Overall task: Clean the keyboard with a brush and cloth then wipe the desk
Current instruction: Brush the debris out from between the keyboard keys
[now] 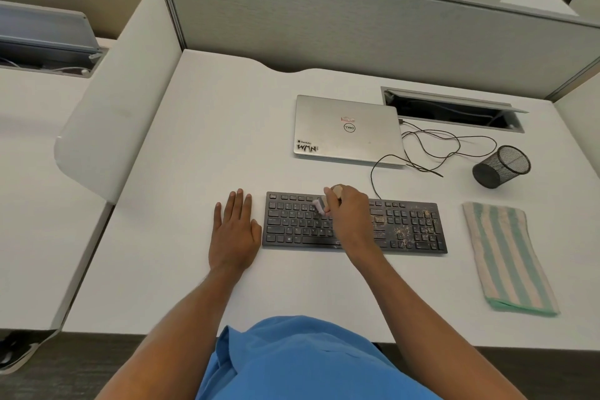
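Over the keyboard (406, 227) (crumbs on its right half) a brush (319, 204) is gripped by the right hand (350, 213); the left hand (235, 230) is laid flat beside its left end

Left hand (235, 230): flat on the desk (194, 269), palm down; fingers straight and close together, pointing to the far edge; thumb just beside the left end of the keyboard (406, 227).
Left forearm: bare, reaching in over the near edge, angled slightly rightward.
Right hand (349, 214): back uppermost, fingers curled round a brush (319, 204), over the keyboard's middle.
Right forearm: bare, crossing the near edge, angled leftward to the wrist.
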Demonstrator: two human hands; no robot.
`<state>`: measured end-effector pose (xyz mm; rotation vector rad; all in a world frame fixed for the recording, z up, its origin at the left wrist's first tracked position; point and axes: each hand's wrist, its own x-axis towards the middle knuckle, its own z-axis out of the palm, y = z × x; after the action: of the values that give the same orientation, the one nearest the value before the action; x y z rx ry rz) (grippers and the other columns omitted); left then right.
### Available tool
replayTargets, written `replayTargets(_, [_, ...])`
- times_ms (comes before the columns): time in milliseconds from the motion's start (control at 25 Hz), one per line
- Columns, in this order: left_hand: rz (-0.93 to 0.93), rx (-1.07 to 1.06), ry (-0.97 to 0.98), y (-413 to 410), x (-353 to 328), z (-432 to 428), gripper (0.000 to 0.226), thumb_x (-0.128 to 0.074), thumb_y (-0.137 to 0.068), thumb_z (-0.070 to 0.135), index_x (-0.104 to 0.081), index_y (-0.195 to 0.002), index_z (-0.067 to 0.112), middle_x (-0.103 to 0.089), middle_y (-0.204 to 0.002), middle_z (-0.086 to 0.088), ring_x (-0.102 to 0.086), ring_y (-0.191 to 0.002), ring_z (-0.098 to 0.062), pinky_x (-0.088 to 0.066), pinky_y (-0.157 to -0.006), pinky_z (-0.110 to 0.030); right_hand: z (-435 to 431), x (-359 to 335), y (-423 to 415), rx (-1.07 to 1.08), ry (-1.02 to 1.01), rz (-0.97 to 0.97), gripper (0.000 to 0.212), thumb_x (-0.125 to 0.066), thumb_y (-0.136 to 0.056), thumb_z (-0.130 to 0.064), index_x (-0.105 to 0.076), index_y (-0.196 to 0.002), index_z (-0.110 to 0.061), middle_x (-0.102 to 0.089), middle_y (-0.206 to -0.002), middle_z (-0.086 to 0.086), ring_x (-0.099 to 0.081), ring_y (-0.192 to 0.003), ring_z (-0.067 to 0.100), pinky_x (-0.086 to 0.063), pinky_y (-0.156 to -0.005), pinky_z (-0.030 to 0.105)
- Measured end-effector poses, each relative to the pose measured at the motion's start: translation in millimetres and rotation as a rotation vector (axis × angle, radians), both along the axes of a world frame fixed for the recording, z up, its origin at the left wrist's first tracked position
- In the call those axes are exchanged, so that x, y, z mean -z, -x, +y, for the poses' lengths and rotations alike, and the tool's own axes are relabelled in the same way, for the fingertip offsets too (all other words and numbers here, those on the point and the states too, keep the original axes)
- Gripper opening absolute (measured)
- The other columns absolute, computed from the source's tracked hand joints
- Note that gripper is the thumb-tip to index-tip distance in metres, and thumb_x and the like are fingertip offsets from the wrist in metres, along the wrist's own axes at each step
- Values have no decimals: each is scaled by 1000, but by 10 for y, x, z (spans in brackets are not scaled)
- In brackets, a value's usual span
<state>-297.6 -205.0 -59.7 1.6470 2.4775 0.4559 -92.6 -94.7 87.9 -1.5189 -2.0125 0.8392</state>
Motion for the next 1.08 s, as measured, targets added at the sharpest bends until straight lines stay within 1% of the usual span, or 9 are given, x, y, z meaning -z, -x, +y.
replayTargets(200, [-1,6,5,7,1,-6,69,-25,-101,34,-32,-165,10,-23,-174,-9,-15,-163,-23,-7,-133,-49,-81,131,-80,-32,56,-41,48,-48,-106,-25,-53,-60,-9,-64,-59,0,-69,-64,0,-54,-54,36])
replayTargets(360, [2,6,11,10,-10,-7,68,-26,-102,34,-31,-165,10,-23,-174,-9,-14,-163,-23,-7,-133,-49,-11,-57,-111,-4,86,-44,46,-48,-105,-18,-57,-69,8,-60,-57,6,-58,-54,-15,-42,-48,12])
replayTargets(480, [6,9,9,6,-7,-8,67,-27,-102,34,-32,-165,10,-23,-174,-9,-15,-163,-23,-8,-133,-50,-8,-89,-102,18,19,30,45,-53,-103,-18,-56,-66,7,-61,-61,10,-59,-57,-5,-40,-49,18])
replayTargets(600, [0,12,5,9,-3,-4,68,-27,-102,34,-32,-165,10,-24,-174,-9,-16,-163,-23,-9,-133,-51,-102,-16,-72,-9,61,11,43,-52,-103,-15,-58,-64,2,-61,-61,2,-58,-59,-13,-37,-49,12])
replayTargets(720, [1,9,8,5,-12,-6,68,-26,-101,34,-32,-165,10,-24,-174,-9,-16,-163,-23,-9,-133,-50,-109,42,-137,-34,130,-39,43,-52,-104,-20,-61,-67,-1,-66,-60,-3,-63,-59,-10,-47,-51,17])
replayTargets(800, [3,10,17,3,-25,-7,68,-25,-101,34,-31,-165,11,-22,-174,-9,-14,-163,-22,-8,-133,-50,-81,-41,-184,-57,196,-38,44,-49,-105,-18,-57,-70,7,-68,-60,8,-68,-60,-3,-52,-51,23])
replayTargets(920, [-5,6,15,4,-34,-5,68,-25,-101,34,-30,-165,11,-21,-175,-8,-13,-163,-22,-6,-133,-49,-23,-220,-198,-29,128,-38,40,-51,-104,-13,-58,-73,12,-66,-63,17,-62,-52,-6,-41,-47,10])
replayTargets(1000, [-4,6,15,6,-28,-4,68,-25,-101,35,-30,-165,11,-21,-175,-8,-13,-163,-22,-7,-133,-49,17,-239,-149,-19,48,-41,34,-57,-101,-19,-64,-74,0,-66,-65,5,-64,-58,5,-46,-53,19])
replayTargets(1080, [-1,7,7,8,-20,-3,68,-25,-101,35,-31,-165,11,-22,-175,-9,-14,-163,-22,-8,-133,-50,48,-189,-90,-81,118,-12,23,-63,-98,-22,-70,-78,-12,-69,-69,-5,-67,-67,11,-55,-65,31])
